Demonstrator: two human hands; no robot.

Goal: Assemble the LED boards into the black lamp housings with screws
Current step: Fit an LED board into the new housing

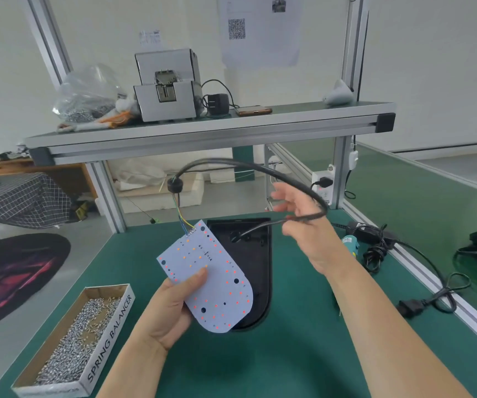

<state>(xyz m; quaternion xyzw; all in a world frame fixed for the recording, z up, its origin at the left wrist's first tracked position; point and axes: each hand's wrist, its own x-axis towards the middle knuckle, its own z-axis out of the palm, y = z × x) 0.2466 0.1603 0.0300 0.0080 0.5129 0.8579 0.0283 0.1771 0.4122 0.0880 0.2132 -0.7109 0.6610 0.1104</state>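
My left grip (174,308) pinches the LED board (220,285) at its edge, just above the black lamp housing (256,254) on the bench (289,354). Up to the right, my right grip (300,225) pinches the board's looping black cable (260,168). The box of screws (67,340) sits left of my left grip.
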